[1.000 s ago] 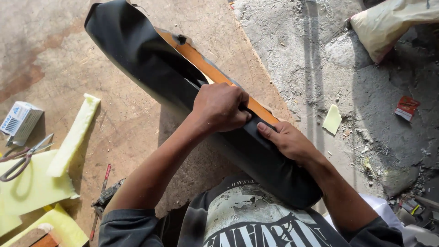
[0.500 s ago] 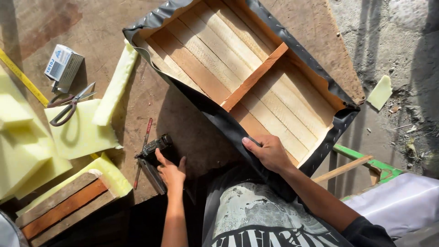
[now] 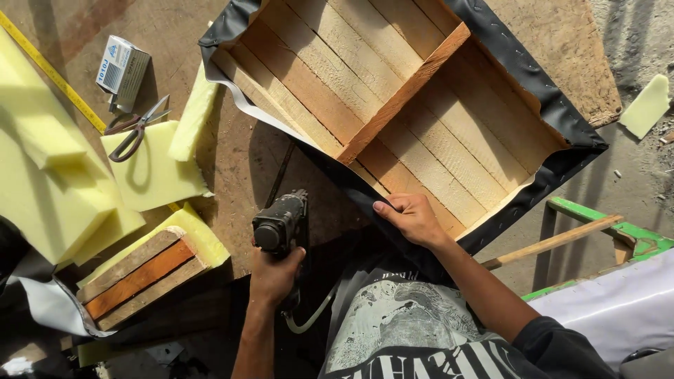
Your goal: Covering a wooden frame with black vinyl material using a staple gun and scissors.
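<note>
Slatted wooden frame [image 3: 393, 105], black-wrapped edges.

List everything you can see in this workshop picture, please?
wooden frame: one, pale slats, centre, on the workbench
black covering: one, wrapped round frame edges
foam pieces: several, yellow, left
scissors: one, on foam
small box: one, grey, upper left
tape measure: one, yellow, far left
small slatted panel: one, lower left
green stand: one, right
left hand: grips dark staple gun
right hand: presses covering on frame's near edge
</note>
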